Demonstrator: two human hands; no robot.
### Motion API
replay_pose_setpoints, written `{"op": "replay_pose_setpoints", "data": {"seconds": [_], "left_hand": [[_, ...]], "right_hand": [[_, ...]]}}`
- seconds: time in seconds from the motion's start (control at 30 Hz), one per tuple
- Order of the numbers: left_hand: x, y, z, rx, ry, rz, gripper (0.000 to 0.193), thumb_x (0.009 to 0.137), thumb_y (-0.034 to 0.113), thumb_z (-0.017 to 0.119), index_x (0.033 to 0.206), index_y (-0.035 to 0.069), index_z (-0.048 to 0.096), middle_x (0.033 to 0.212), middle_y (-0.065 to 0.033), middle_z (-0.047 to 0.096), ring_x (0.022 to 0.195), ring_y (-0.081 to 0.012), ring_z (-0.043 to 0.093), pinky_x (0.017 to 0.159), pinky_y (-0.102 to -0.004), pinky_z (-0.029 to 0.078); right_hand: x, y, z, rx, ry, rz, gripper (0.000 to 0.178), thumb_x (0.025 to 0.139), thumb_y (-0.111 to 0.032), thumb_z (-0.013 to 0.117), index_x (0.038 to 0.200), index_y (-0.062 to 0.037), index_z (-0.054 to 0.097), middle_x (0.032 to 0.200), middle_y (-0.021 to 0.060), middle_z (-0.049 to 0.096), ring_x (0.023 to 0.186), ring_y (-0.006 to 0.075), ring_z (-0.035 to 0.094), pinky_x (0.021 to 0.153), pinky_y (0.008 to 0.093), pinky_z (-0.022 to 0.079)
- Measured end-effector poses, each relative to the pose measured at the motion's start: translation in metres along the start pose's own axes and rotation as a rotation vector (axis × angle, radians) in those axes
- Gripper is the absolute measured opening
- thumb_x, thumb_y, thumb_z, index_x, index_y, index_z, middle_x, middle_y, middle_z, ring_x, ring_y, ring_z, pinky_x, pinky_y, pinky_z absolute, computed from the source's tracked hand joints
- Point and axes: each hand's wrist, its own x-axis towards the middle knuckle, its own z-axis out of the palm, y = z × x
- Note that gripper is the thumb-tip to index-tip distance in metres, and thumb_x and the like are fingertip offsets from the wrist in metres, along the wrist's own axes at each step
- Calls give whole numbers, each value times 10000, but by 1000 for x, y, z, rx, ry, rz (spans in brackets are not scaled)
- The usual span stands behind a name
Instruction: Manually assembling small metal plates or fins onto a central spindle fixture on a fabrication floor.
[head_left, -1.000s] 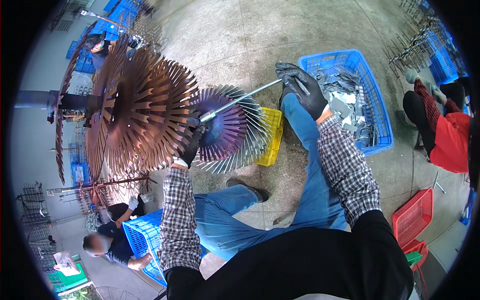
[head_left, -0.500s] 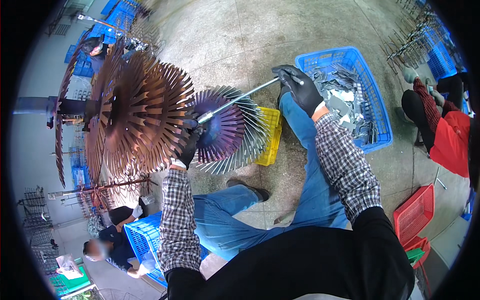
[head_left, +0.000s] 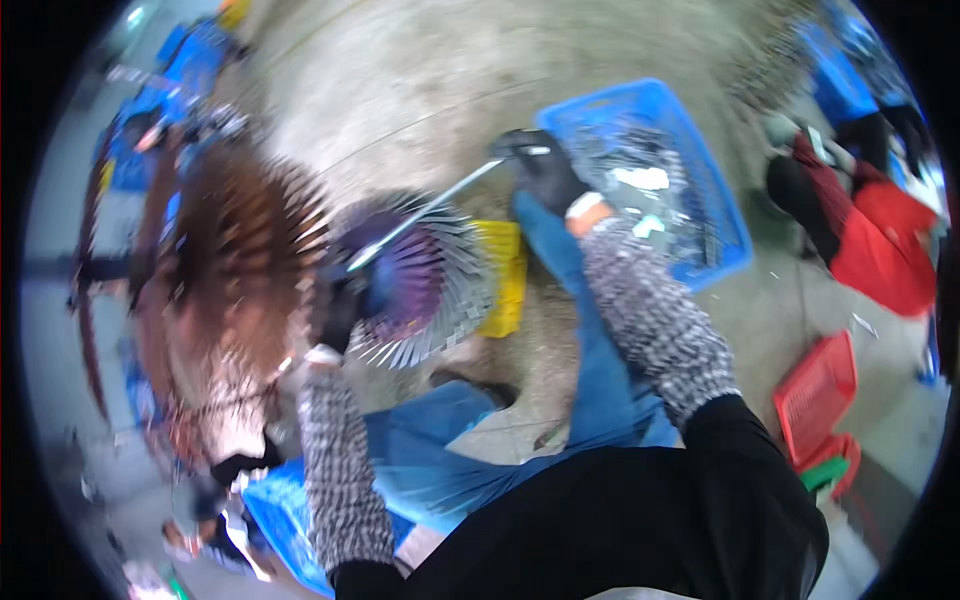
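In a black glove, my right hand (head_left: 545, 170) is closed round the handle end of a long T-handle socket wrench (head_left: 430, 212). The wrench slants down left, its socket end by the middle of a purple-blue slotted metal disc (head_left: 415, 285). Silvery slotted metal pieces (head_left: 465, 240) fan out behind that disc. My left hand (head_left: 338, 310), also black-gloved, is at the hub beside the socket end; its fingers are smeared and partly hidden. To its left stand several large brown slotted discs (head_left: 240, 260) on a horizontal shaft (head_left: 100, 268), blurred.
A blue basket (head_left: 735, 215) of grey flat pieces stands beyond my right arm. Behind the discs sits a yellow crate (head_left: 505, 290). Red baskets (head_left: 820, 385) are at the right, near a person in red (head_left: 890, 245). Another blue basket (head_left: 285, 510) lies beyond my left forearm.
The whole view has shifted, so discs, baskets and hands appear farther left, and the picture is blurrier. My right hand still holds the wrench, its socket end still by the disc's middle.
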Motion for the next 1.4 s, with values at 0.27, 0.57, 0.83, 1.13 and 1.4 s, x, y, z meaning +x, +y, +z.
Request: {"op": "replay_pose_setpoints", "data": {"seconds": [0.27,0.57,0.83,1.13,1.4], "left_hand": [[-18,32,-63,-402,-103,176,456,962,57,624,1409,37,537,1455,-137,577,1272,-280,589,1033,-370,477],[-17,41,-55,-468,-66,158,445,932,-6,581,1375,5,542,1455,-163,565,1296,-310,567,1086,-374,442],[-8,24,-49,-431,-107,92,394,923,-3,586,1316,5,559,1448,-165,566,1319,-317,544,1129,-380,402],[-11,61,-46,-559,-207,-19,692,970,141,666,1564,-4,342,1370,-199,591,1131,-259,614,982,-330,482],[-31,32,-16,-413,-122,100,562,1065,372,368,1603,482,247,1447,-173,540,999,-513,637,782,-573,561]], "right_hand": [[16,-33,25,-427,-4,152,423,1004,-472,477,1007,-124,717,1014,98,755,914,360,686,929,534,443],[26,-59,16,-191,-52,470,441,1012,-482,469,995,-111,705,905,139,743,850,395,691,802,495,507],[32,-46,26,-165,-31,536,434,998,-484,500,988,-94,691,856,157,731,814,406,688,749,479,523],[15,23,28,-132,38,406,464,1063,-470,439,1228,-99,664,1096,132,744,959,329,696,852,431,511],[28,-45,33,-50,21,592,380,1047,-403,553,1050,-72,738,753,47,640,669,165,591,649,301,468]]}}
